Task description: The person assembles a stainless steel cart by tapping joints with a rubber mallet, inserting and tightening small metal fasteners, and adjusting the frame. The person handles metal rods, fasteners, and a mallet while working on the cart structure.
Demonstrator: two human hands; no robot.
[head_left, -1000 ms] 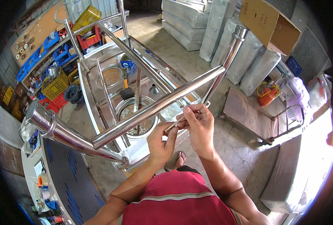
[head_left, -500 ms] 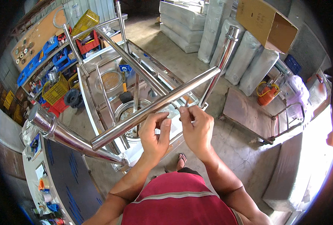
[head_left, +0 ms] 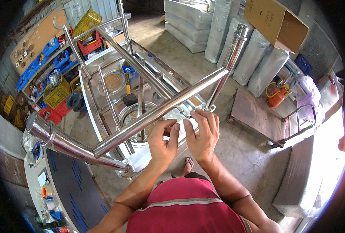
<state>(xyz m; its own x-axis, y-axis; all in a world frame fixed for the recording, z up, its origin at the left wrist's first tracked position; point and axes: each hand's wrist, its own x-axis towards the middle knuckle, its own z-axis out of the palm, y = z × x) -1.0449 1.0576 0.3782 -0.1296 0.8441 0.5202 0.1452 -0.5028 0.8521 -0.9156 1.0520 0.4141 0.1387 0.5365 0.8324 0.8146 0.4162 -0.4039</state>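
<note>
A frame of polished metal tubes on a shallow metal tray-like base (head_left: 91, 112) stands in front of me. Its thick crossbar (head_left: 161, 110) runs just beyond my hands. My left hand (head_left: 161, 144) is below the bar, fingers curled toward the raised thumb; whatever they may hold is hidden. To its right is my right hand (head_left: 204, 134), fingers stretched and thumb apart from them. A thin, dark, bent metal rod (head_left: 186, 115) shows by its fingertips, below the bar; I cannot tell whether they touch it.
A hammer (head_left: 128, 84) and coiled metal strips lie inside the base. A dark-topped table (head_left: 73, 182) is at left, crates and bins (head_left: 58, 93) behind it. Right stand a flatbed trolley (head_left: 254, 116), an orange gas cylinder (head_left: 276, 98), wrapped bundles (head_left: 258, 58) and a cardboard box (head_left: 267, 21).
My right hand's fingers have spread from a pinch and its thumb has dropped away from them. The left hand has shifted slightly, still curled. The view has shifted a little.
</note>
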